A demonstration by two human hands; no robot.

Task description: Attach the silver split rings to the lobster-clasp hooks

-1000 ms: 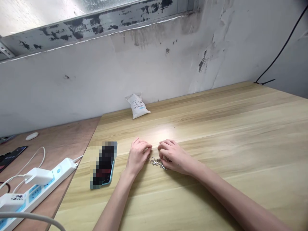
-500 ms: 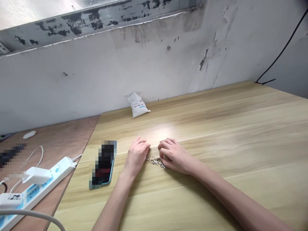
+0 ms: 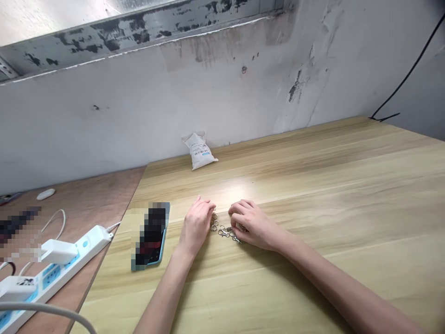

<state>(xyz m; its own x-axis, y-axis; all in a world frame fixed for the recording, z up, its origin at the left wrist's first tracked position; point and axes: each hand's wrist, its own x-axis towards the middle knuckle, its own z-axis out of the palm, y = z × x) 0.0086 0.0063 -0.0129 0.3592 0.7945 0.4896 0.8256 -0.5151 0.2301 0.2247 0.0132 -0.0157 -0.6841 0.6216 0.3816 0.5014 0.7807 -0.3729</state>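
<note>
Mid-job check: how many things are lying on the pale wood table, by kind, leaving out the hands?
White plastic sachet with printed label: 1
Phone in a blue case: 1
Silver metal tangle of clasps and rings: 1 (pieces overlap, too small to count singly)
Total: 3

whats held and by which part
The right hand covers one end of the metal keyring clasps, but a grip can't be told; the left hand lies just beside them, holding nothing visible.

Just to my left lies a phone [image 3: 150, 235], farther left a power strip [image 3: 86, 245] sits on a brown board [image 3: 86, 199], and ahead a small white packet [image 3: 199, 151] leans against the wall [image 3: 104, 130].
</note>
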